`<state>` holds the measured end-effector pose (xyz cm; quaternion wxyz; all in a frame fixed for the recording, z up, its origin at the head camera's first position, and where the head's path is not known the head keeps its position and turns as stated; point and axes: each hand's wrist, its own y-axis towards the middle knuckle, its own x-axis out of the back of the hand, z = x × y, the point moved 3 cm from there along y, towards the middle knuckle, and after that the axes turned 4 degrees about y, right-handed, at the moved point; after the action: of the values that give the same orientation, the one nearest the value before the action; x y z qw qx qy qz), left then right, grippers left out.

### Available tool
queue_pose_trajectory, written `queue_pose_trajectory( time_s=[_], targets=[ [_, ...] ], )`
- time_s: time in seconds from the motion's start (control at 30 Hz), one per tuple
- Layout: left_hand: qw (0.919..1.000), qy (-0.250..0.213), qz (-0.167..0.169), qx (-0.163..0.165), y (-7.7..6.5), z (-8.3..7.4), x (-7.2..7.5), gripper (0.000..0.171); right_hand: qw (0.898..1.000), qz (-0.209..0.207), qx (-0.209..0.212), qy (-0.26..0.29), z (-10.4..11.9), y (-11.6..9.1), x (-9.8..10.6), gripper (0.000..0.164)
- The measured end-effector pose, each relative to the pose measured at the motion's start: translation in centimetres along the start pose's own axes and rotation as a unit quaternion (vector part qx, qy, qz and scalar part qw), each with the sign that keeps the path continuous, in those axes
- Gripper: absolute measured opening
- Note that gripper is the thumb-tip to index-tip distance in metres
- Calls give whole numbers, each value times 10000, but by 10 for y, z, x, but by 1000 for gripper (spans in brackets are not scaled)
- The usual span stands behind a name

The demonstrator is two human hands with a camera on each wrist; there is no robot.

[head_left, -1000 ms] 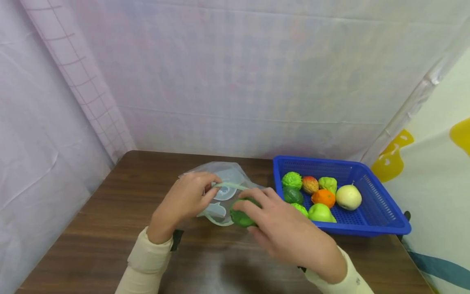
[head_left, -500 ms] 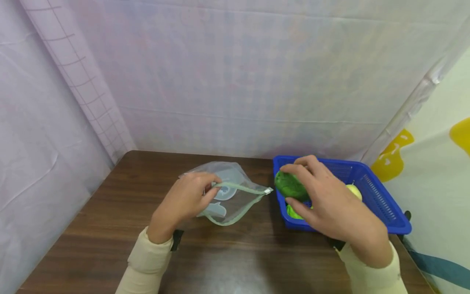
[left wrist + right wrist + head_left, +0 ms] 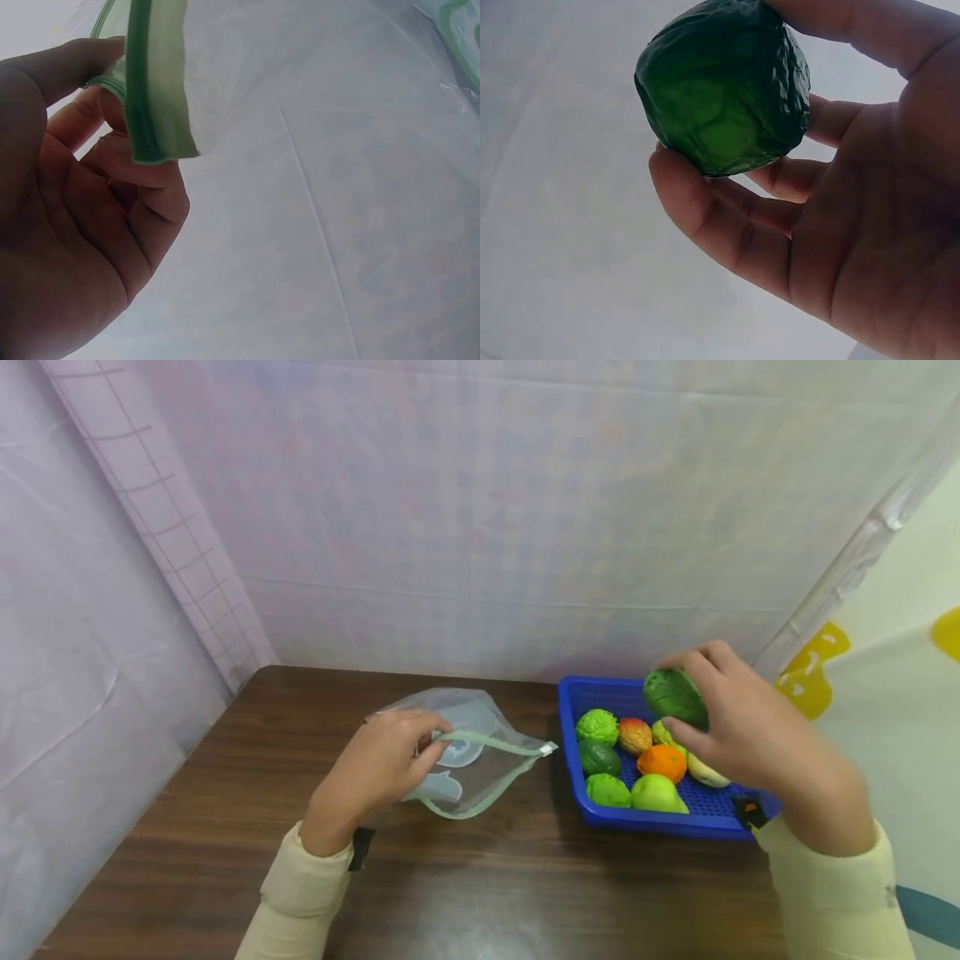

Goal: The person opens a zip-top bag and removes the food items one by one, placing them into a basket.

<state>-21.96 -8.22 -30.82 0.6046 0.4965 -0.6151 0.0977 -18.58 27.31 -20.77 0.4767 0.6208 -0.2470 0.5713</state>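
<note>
In the head view my left hand (image 3: 390,756) pinches the rim of a clear zip bag (image 3: 480,777) with pale green edging and a white slider at its right corner. The bag's mouth gapes toward the right. Up close, thumb and fingers hold the bag's green zip strip (image 3: 157,82). My right hand (image 3: 757,718) holds a dark green, glossy, creased vegetable (image 3: 675,697) over the right part of the blue basket (image 3: 697,822). Thumb and fingertips curl round this vegetable (image 3: 720,97) in the right wrist view.
Inside the basket lie an orange (image 3: 662,763), a green apple (image 3: 656,793), a reddish fruit (image 3: 635,736), light green leafy balls (image 3: 597,727), a dark green fruit (image 3: 598,758) and a pale round fruit (image 3: 707,770) partly covered by my hand. A dark wooden table (image 3: 450,893) carries everything.
My right hand has carried the green vegetable from beside the bag's mouth rightward to above the basket. The left hand and the bag have stayed in place.
</note>
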Motion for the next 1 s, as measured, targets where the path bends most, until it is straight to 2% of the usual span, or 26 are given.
queue_pose_trajectory(
  time_s=[0.13,0.2,0.3,0.4,0.53,0.63,0.77,0.9,1.0],
  targets=[
    [10000,15,-12,2,0,0,0,12,9930,1015,-600,39,-29,12,-7,56],
    [10000,17,1,6,1,1,0,13,9875,1364,-795,23,-45,17,-12,57],
    [10000,-7,34,16,1,1,-1,13,9821,1638,-919,-108,-65,22,-17,56],
    [10000,-35,72,15,1,1,-1,14,9795,1806,-867,-186,-81,24,-25,53],
    [9999,-72,92,36,1,1,-1,14,9740,2128,-774,-71,-99,24,-45,55],
    [9999,-98,98,69,1,1,-1,14,9606,2640,-862,115,-110,21,-66,59],
    [9998,-109,127,78,1,1,-1,14,9345,3374,-1111,248,-121,12,-91,63],
    [9998,-110,135,84,0,0,-1,15,9149,3786,-1379,256,-130,2,-107,61],
    [9998,-108,143,82,0,-1,-2,15,9049,3963,-1538,220,-136,-5,-113,60]
  ],
)
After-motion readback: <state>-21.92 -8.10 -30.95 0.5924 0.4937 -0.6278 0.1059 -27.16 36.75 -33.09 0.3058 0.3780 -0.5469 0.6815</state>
